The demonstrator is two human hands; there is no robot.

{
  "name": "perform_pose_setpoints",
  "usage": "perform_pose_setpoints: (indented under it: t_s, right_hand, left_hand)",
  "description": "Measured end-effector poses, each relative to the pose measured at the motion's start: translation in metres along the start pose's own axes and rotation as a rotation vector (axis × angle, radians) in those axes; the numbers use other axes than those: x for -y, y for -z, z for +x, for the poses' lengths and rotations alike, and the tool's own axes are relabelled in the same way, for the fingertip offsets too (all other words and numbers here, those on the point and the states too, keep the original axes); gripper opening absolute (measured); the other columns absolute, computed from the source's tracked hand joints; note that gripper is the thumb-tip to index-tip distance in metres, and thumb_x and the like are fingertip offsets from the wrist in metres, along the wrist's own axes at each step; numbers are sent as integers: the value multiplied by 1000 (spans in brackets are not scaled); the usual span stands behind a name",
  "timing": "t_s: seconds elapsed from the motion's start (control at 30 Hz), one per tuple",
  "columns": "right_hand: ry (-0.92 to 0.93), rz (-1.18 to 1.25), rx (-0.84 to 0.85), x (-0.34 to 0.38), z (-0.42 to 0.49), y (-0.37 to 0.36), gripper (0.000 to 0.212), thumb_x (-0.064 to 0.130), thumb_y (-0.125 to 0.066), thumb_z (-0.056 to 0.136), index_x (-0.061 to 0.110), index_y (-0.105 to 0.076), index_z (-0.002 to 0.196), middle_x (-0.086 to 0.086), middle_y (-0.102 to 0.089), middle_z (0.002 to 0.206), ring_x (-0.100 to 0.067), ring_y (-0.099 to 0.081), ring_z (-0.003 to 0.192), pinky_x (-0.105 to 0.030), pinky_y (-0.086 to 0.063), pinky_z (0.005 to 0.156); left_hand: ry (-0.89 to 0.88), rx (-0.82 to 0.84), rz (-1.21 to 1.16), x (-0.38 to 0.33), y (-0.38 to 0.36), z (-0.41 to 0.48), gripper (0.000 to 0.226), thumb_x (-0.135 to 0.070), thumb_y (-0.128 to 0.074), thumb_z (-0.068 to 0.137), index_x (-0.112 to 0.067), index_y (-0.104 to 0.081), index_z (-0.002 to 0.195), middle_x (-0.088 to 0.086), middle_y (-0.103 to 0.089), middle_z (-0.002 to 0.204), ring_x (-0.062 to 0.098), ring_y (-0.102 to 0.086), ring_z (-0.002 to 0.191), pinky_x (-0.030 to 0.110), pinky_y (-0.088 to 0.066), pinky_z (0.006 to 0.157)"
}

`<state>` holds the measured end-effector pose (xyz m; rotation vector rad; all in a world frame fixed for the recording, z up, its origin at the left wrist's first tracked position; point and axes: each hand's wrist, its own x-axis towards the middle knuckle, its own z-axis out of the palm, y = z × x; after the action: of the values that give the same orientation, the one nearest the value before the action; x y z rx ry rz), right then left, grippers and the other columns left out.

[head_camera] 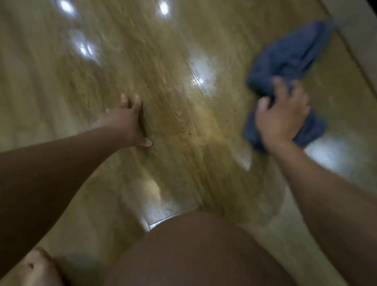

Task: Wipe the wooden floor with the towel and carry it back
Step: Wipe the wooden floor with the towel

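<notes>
Towel (288,58) was blue and bunched, lying on the wooden floor (184,112) at frame right, near a pale strip (364,42) along the floor's edge; right hand (279,123) was on top of it, fingers curled into the cloth, gripping it; left hand (128,120) was well apart from it, fingers straight and spread, palm pressed on bare boards, holding nothing; bare knee (200,251) low centre; foot (39,268) bottom left; glare spots (199,74) on the boards; whole view motion-blurred.

No legible txt, labels or nos. anywhere.
</notes>
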<state>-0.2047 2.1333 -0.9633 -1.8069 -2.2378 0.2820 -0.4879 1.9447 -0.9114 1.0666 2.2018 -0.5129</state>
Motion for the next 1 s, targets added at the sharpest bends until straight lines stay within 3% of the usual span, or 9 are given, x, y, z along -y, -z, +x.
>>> perform_pose_setpoints:
  t_s: [0.1, 0.2, 0.27, 0.37, 0.47, 0.57, 0.77, 0.87, 1.0]
  right_hand:
    - [362, 158, 163, 92, -130, -19, 54, 36, -57, 74, 32, -64, 127, -11, -56, 135, -37, -54, 108, -47, -43, 86]
    - [981, 156, 422, 139, -212, -27, 46, 35, -56, 78, 33, -64, 124, -6, -56, 133, -30, -50, 107, -45, -43, 82]
    - [1097, 154, 515, 140, -206, -34, 44, 38, -53, 81, 32, -65, 123, -6, -56, 133, -29, -50, 107, -45, -42, 82]
    - [1013, 176, 511, 105, -168, -30, 49, 37, -48, 78, 28, -69, 121, -12, -60, 133, -36, -57, 107, -50, -48, 82]
    - [870, 128, 327, 27, -98, -7, 53, 32, -53, 76, 24, -66, 127, -20, -58, 137, -43, -59, 115, -55, -48, 92]
    - [450, -98, 256, -65, -16, 28, 64, 40, -41, 81, 22, -47, 142, -25, -49, 144, -47, -50, 125, -56, -39, 102]
    - [-294, -84, 49, -76, 12, 36, 69, 43, -38, 92, 27, -24, 158, -18, -25, 161, -42, -32, 143, -50, -19, 120]
    - [-105, -23, 29, 16, -68, 7, 65, 37, -41, 88, 28, -37, 152, -19, -33, 158, -45, -37, 137, -53, -22, 116]
    - [615, 138, 139, 123, -209, -31, 49, 36, -47, 87, 36, -49, 136, -8, -53, 139, -34, -53, 115, -48, -39, 95]
  left_hand:
    - [-117, 126, -36, 27, 19, -9, 132, -57, -86, 61, -22, -6, 160, 17, -3, 166, 31, -18, 152, 40, -27, 117]
    - [-86, 222, -24, 48, 27, -35, 79, -39, -74, 87, -13, -38, 151, 9, -37, 156, 22, -35, 144, 27, -25, 114]
    - [-61, 220, -6, 62, 9, -57, 80, -51, -71, 85, -14, -41, 149, 6, -41, 152, 21, -36, 141, 20, -21, 108]
    - [-44, -12, -237, 65, -19, -77, 113, -60, -85, 62, -12, -34, 152, 10, -36, 156, 27, -33, 143, 32, -32, 110]
    - [-172, -287, -280, 27, -35, -78, 104, -48, -81, 75, -16, -23, 155, 8, -12, 166, 28, -19, 151, 45, -27, 119]
    - [-445, -216, -241, -45, -31, -68, 92, -48, -70, 86, -23, -18, 157, 2, 3, 168, 26, -1, 154, 52, -16, 122]
    - [-244, -147, -218, -40, -34, -61, 95, -54, -70, 83, -31, -15, 157, 0, 4, 167, 40, 2, 152, 61, -17, 120]
    - [-106, -24, -125, 22, -56, -67, 108, -59, -75, 74, -40, -6, 156, -4, 11, 166, 43, 3, 151, 63, -24, 116]
    - [-169, 80, -107, 53, -67, -72, 101, -50, -73, 81, -38, -10, 158, -5, 10, 167, 43, 12, 150, 66, -14, 118]
